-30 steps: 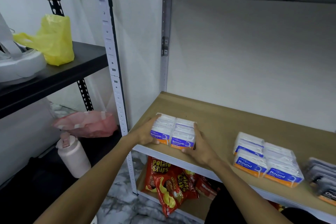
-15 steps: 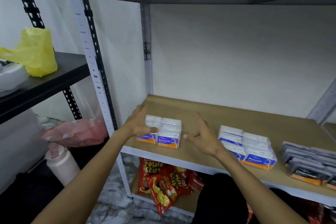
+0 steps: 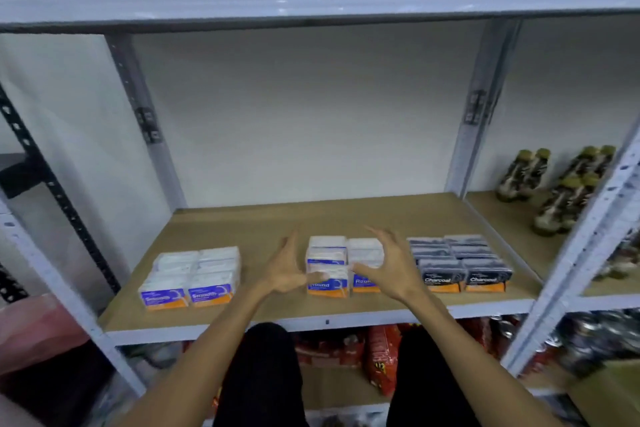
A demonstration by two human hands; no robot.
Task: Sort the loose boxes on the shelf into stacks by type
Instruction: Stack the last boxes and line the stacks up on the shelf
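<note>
Three groups of boxes stand on the wooden shelf (image 3: 263, 222). The white and blue "Smooth" boxes (image 3: 194, 277) sit at the left, the "Round" boxes (image 3: 332, 263) in the middle, the dark "Charcoal" boxes (image 3: 457, 263) at the right. My left hand (image 3: 285, 270) is open just left of the Round boxes, its thumb touching the front box. My right hand (image 3: 388, 267) is open with spread fingers over the right Round stack, hiding part of its label. Neither hand holds a box.
Several dark bottles (image 3: 557, 184) stand on the neighbouring shelf at the right. Red snack bags (image 3: 381, 357) fill the shelf below. A grey upright post (image 3: 568, 274) divides the two bays. A pink bag (image 3: 31, 333) lies low at the left.
Both hands have let go of the Smooth boxes and moved right to the Round boxes. The view has swung right and now shows the Charcoal boxes and the bottles.
</note>
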